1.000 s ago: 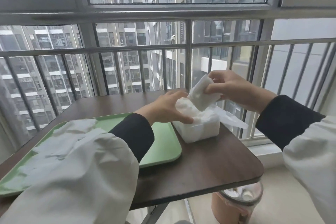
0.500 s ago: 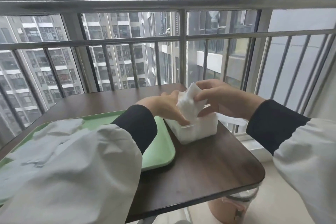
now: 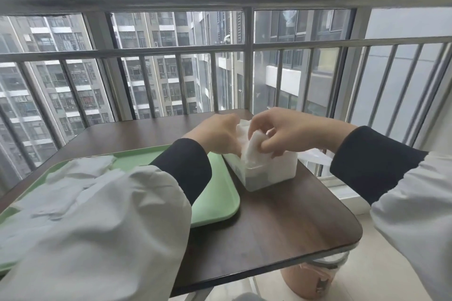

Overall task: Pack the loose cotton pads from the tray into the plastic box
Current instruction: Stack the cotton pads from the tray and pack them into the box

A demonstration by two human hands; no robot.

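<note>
since a second ago the right hand (image 3: 288, 134) has come down from above the box (image 3: 269, 173) and now pushes its pad (image 3: 252, 151) into the open top. loose pads (image 3: 80, 178) lie heaped at the left end of the green tray (image 3: 220, 203), along the tabletop's (image 3: 281, 227) left side. the left hand (image 3: 215, 134) is at the box's left rim; its fingers are hidden, so i cannot tell their state. the box stands just beside the tray, towards the far right corner. the right hand's curled fingers pinch the pad. a bin (image 3: 313, 281) shows under the near right corner.

No legible text anywhere. Plastic box (image 3: 269, 173): small dark printed marks on its left wall, too blurred to read.
</note>
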